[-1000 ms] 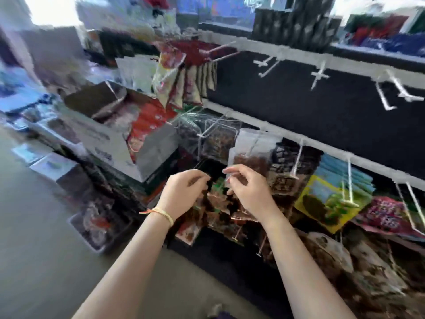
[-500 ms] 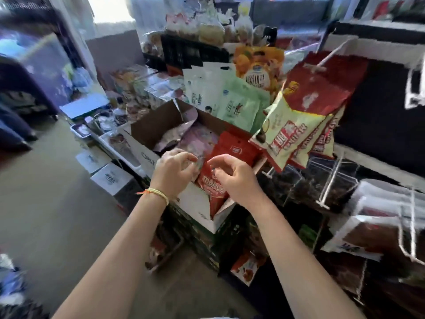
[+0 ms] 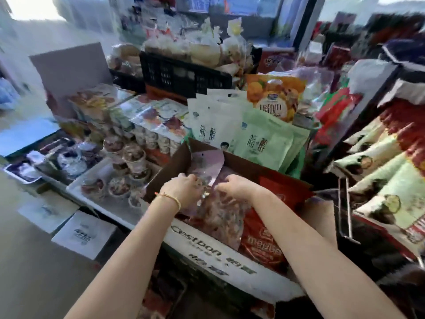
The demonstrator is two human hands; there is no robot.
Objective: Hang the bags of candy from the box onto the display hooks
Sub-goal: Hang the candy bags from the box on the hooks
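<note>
Head view: both hands, empty at the rack a second ago, now inside box (image 3: 207, 245); left hand (image 3: 184, 189) and right hand (image 3: 236, 187) pinch clear candy bag (image 3: 207, 164) — next pick begun.

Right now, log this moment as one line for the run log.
phase: picking from box | left hand: on clear candy bag | right hand: on same bag | hooks: not yet reached
</note>
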